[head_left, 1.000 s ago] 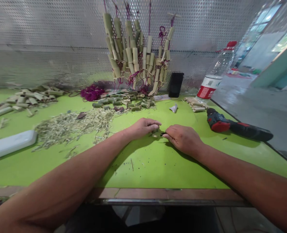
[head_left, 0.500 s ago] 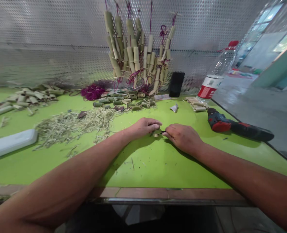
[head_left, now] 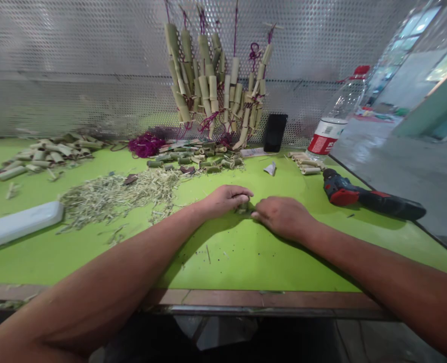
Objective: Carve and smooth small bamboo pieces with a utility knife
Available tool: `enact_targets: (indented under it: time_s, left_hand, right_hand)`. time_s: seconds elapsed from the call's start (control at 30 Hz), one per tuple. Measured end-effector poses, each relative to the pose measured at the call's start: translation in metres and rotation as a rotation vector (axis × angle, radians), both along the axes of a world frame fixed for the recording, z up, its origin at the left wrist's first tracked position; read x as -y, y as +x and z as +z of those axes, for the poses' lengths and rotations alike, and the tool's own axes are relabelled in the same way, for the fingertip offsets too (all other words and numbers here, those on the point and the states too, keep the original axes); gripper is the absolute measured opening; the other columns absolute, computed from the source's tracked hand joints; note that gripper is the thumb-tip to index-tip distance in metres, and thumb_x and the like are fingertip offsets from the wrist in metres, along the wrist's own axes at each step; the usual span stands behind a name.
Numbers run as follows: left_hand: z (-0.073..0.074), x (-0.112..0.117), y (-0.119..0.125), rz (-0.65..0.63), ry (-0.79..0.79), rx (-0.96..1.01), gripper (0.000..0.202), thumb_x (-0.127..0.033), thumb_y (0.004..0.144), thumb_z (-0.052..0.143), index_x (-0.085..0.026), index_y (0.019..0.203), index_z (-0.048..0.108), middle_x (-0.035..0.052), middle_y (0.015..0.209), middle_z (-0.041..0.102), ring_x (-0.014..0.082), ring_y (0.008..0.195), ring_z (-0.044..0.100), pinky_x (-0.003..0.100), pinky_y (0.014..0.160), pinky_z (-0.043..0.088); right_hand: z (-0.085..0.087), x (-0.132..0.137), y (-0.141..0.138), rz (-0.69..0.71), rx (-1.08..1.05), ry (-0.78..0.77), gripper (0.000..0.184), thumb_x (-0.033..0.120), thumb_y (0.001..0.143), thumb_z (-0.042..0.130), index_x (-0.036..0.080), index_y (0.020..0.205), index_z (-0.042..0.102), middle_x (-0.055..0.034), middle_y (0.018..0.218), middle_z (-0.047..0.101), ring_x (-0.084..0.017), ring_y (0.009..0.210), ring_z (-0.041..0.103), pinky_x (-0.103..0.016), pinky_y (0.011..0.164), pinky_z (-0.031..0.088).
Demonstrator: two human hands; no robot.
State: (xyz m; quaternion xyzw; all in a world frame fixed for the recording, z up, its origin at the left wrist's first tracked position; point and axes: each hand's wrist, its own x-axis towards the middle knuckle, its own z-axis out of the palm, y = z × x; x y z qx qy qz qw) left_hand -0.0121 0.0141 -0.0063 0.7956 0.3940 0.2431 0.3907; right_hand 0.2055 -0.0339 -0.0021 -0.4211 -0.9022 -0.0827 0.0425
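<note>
My left hand [head_left: 229,198] is closed over a short piece of bamboo [head_left: 243,207], pressing it near the middle of the green tabletop [head_left: 246,267]. Beside it, my right hand [head_left: 280,214] is curled with thumb and fingertips pinched together, close to the bamboo's right side. What the right fingers grip is hidden now; a small dark tip showed there earlier. Several short bamboo tubes [head_left: 212,169] lie beyond my hands. Thin bamboo shavings [head_left: 121,194] are heaped to the left.
A cordless drill [head_left: 371,195] and a plastic bottle [head_left: 327,133] are on the right, a black phone [head_left: 275,132] behind. Bamboo strings [head_left: 212,91] hang against the perforated metal. Purple cord [head_left: 147,145], a bamboo pile [head_left: 53,151] and a white case [head_left: 22,224] occupy the left.
My right hand has turned slightly, and the dark tip at its fingers no longer shows. My left hand keeps its hold on the bamboo. The view has shifted slightly.
</note>
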Motion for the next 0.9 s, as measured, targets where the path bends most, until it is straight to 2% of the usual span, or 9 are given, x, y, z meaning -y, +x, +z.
enact_targets:
  time_s: [0.13,0.33,0.5,0.77,0.9]
  left_hand:
    - [0.0,-0.0038,0.0001,0.015,-0.032,-0.01,0.039,-0.036,0.09,0.05,-0.012,0.115,0.067,0.0019,0.076,0.064,0.0107,0.062,0.054,0.026,0.067,0.046]
    - [0.0013,-0.0038,0.001,0.032,-0.032,-0.014,0.04,-0.038,0.089,0.051,-0.012,0.115,0.066,0.002,0.076,0.064,0.0112,0.062,0.054,0.026,0.067,0.047]
    - [0.0019,-0.0035,0.0014,0.018,-0.038,-0.012,0.041,-0.039,0.09,0.049,-0.011,0.115,0.066,0.0017,0.073,0.064,0.0115,0.063,0.055,0.026,0.069,0.047]
    - [-0.0021,-0.0045,0.0019,-0.022,-0.04,0.022,0.036,-0.035,0.09,0.05,-0.012,0.114,0.066,0.0006,0.073,0.061,0.0095,0.061,0.052,0.023,0.062,0.044]
    - [-0.0046,-0.0063,0.002,-0.001,-0.041,0.026,0.037,-0.036,0.09,0.05,-0.012,0.113,0.065,-0.0002,0.07,0.06,0.0097,0.058,0.051,0.023,0.059,0.043]
  right_hand:
    - [-0.0038,0.003,-0.0003,0.003,-0.003,0.035,0.041,0.043,0.102,0.032,0.019,0.084,0.061,-0.0052,0.08,0.064,-0.017,0.071,0.052,-0.03,0.057,0.021]
    - [-0.0046,0.0003,0.0019,-0.087,-0.106,0.144,0.042,0.045,0.102,0.032,0.019,0.084,0.059,-0.0049,0.078,0.061,-0.017,0.07,0.048,-0.03,0.057,0.019]
    - [-0.006,-0.0009,-0.0004,-0.08,-0.093,0.145,0.041,0.043,0.102,0.033,0.019,0.083,0.059,-0.0041,0.076,0.06,-0.017,0.068,0.046,-0.03,0.057,0.018]
    - [-0.0032,-0.0037,-0.0012,-0.029,-0.058,0.061,0.042,0.046,0.102,0.032,0.019,0.083,0.059,-0.0039,0.077,0.062,-0.016,0.068,0.049,-0.029,0.057,0.018]
    - [-0.0045,-0.0025,-0.0014,0.032,-0.008,0.044,0.04,0.045,0.101,0.035,0.019,0.084,0.061,-0.0038,0.078,0.063,-0.017,0.069,0.05,-0.029,0.057,0.019]
